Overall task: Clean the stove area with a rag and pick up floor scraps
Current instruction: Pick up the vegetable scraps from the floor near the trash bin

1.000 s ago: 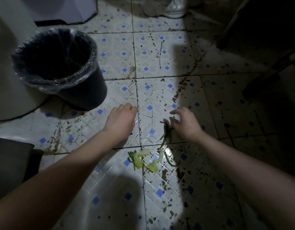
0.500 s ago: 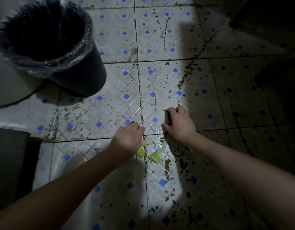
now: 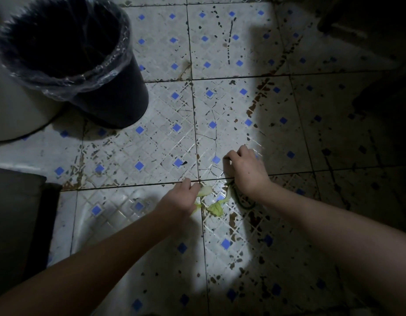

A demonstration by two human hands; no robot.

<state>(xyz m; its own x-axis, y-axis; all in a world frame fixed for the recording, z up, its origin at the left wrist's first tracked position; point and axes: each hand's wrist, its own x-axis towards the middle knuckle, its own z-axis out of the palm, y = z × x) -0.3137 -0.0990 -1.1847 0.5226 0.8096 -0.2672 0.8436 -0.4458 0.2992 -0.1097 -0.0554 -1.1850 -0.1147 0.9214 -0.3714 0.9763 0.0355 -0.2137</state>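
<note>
Pinching limp, pale-green leaf scraps [image 3: 215,209] with curled left hand [image 3: 181,199] fingers, on glossy, stained floor tiles [image 3: 138,201]. Bending right hand [image 3: 247,173] fingers over a thin dark stem [image 3: 242,203] just beside; cannot tell if gripped.

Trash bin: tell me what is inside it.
The trash bin holds a clear plastic liner folded over its rim. Its inside is too dark to show any contents or the bottom.
</note>
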